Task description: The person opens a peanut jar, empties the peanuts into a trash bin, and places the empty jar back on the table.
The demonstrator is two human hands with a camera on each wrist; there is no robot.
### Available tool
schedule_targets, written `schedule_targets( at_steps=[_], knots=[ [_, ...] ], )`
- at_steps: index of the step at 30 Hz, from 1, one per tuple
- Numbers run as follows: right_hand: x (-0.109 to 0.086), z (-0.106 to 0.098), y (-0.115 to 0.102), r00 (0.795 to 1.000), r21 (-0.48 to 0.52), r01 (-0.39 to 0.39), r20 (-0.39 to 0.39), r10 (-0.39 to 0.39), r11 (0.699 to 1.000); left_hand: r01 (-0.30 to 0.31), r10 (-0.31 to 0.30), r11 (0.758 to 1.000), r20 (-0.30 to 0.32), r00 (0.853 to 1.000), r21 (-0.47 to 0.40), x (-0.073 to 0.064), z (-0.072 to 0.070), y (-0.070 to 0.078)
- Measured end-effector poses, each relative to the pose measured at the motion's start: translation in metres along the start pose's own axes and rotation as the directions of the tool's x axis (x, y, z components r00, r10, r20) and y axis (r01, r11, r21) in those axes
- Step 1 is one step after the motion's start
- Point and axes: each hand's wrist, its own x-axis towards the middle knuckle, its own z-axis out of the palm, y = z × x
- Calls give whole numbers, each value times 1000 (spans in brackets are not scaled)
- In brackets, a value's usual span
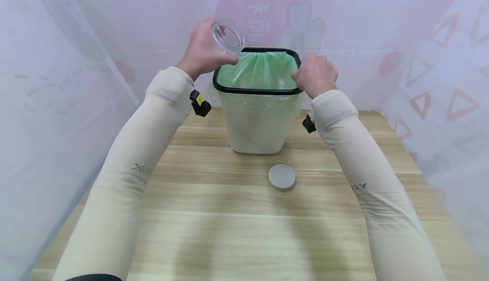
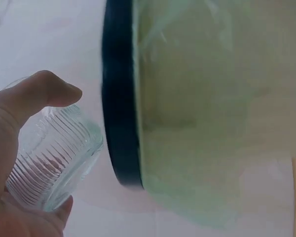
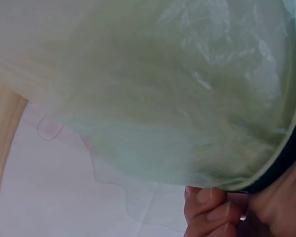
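My left hand (image 1: 204, 49) holds a clear glass jar (image 1: 224, 43) over the left back corner of a trash bin (image 1: 257, 124). The jar is tilted, its open mouth turned to the right and toward me; its ribbed side (image 2: 54, 153) shows between thumb and fingers in the left wrist view. Inside the bin hangs a green plastic bag (image 1: 263, 71), folded out over the edge under a black rim ring (image 1: 257, 91). At the rim's right side my right hand (image 1: 316, 76) grips it, with curled fingers (image 3: 209, 212) below the edge in the right wrist view.
A round grey lid (image 1: 282, 177) lies on the wooden table (image 1: 237, 243) in front of the bin. Behind the table and along both sides hang pale printed curtains (image 1: 435, 51). Small black wrist cameras sit under both cuffs.
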Motion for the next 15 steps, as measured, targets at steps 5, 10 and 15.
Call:
schedule_targets(
  at_steps=[5, 10, 15],
  knots=[
    [1, -1, 0, 1000, 2, 1, 4, -1, 1000, 107, -101, 977, 40, 994, -187, -9, -2, 4],
    [1, -3, 3, 1000, -11, 0, -2, 0, 1000, 144, -120, 914, 86, 989, -380, -16, -4, 7],
    [2, -5, 4, 1000, -17, 5, -2, -5, 1000, 188, -145, 859, 126, 981, -477, -22, -4, 8]
  ],
)
